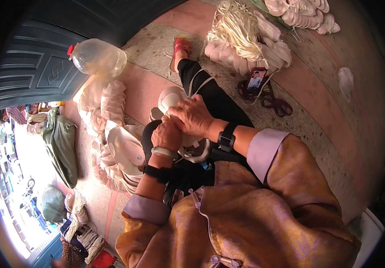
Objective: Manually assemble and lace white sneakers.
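Note:
A pale shoe (pixel 171 98) lies across my lap, its rounded mesh toe pointing away from me. Over its upper, my left hand (pixel 168 135) and my right hand (pixel 195 117) meet with curled fingers, closed on the shoe. The fingertips press together near the lacing area, and what lies between them is hidden. A white shoelace (pixel 200 79) loops out beyond my right hand across the dark trouser leg. Behind my wrists the shoe's padded opening (pixel 197 154) shows.
Stacked pale shoe parts (pixel 127 152) stand at my left, below a clear plastic jug (pixel 99 58). A bundle of cream laces (pixel 237 31) tops more shoe parts ahead. A phone (pixel 256 79) rests beside dark straps (pixel 276 105). Green sacks (pixel 60 147) sit near the bright doorway.

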`<state>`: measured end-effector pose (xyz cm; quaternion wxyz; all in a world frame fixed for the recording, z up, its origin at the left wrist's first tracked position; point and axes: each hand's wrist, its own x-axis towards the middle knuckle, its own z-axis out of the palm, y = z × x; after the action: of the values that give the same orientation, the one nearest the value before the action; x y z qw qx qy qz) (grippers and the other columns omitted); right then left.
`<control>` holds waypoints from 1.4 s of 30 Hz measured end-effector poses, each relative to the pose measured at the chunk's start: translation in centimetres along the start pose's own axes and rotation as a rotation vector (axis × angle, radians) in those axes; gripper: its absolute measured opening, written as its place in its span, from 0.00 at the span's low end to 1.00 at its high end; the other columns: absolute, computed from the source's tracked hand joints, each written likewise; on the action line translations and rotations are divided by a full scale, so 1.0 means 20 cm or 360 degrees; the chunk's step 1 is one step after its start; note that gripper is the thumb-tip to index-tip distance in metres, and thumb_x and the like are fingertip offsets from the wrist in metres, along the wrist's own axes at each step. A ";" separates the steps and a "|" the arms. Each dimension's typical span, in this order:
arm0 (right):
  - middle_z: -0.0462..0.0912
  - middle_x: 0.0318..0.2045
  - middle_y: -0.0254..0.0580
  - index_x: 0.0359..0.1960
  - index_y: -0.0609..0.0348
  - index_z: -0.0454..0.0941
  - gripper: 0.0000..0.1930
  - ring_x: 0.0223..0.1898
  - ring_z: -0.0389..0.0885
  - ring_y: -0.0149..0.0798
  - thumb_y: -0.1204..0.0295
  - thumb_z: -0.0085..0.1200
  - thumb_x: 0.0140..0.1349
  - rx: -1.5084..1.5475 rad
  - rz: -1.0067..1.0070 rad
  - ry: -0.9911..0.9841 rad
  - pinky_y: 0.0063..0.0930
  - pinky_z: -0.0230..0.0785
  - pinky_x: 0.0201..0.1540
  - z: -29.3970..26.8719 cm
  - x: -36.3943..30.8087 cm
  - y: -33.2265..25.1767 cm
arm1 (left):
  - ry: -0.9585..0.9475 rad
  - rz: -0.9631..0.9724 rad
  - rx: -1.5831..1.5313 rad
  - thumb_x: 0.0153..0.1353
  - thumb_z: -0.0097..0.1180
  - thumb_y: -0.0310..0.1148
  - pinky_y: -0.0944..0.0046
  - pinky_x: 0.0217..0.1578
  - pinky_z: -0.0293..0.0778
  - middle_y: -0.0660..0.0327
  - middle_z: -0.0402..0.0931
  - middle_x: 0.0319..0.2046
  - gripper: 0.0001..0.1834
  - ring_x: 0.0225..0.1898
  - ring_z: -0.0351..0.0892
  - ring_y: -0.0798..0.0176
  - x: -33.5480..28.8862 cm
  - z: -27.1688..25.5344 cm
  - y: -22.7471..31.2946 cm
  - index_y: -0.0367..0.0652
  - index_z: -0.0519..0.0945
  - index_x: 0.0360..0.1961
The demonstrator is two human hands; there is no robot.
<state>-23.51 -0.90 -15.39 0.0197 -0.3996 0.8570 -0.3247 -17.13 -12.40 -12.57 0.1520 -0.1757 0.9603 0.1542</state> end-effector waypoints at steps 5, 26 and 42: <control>0.74 0.27 0.35 0.39 0.47 0.72 0.14 0.36 0.73 0.39 0.63 0.54 0.49 -0.0111 -0.0024 0.0048 0.41 0.53 0.45 0.03 -0.01 -0.01 | -0.0022 0.0135 -0.0082 0.55 0.45 0.33 0.49 0.31 0.73 0.46 0.77 0.25 0.10 0.29 0.77 0.43 -0.02 -0.01 -0.01 0.35 0.66 0.33; 0.76 0.29 0.37 0.36 0.48 0.69 0.12 0.36 0.75 0.42 0.66 0.52 0.49 -0.0135 -0.0095 0.0150 0.43 0.54 0.44 0.10 0.03 0.03 | 0.0196 0.0150 -0.0240 0.49 0.47 0.28 0.47 0.31 0.71 0.46 0.75 0.23 0.13 0.29 0.76 0.43 -0.02 0.05 -0.11 0.39 0.72 0.38; 0.74 0.22 0.35 0.26 0.54 0.73 0.06 0.28 0.76 0.37 0.71 0.43 0.55 -0.0693 -0.0584 0.0064 0.44 0.56 0.45 0.06 0.05 -0.05 | 0.0276 0.0415 -0.0712 0.51 0.55 0.33 0.61 0.27 0.70 0.53 0.75 0.20 0.08 0.23 0.76 0.55 0.04 0.09 -0.24 0.39 0.76 0.28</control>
<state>-23.26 -2.67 -15.52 -0.1426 -0.5363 0.8202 -0.1391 -15.63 -16.20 -15.70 0.0054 -0.0924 0.9264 0.3651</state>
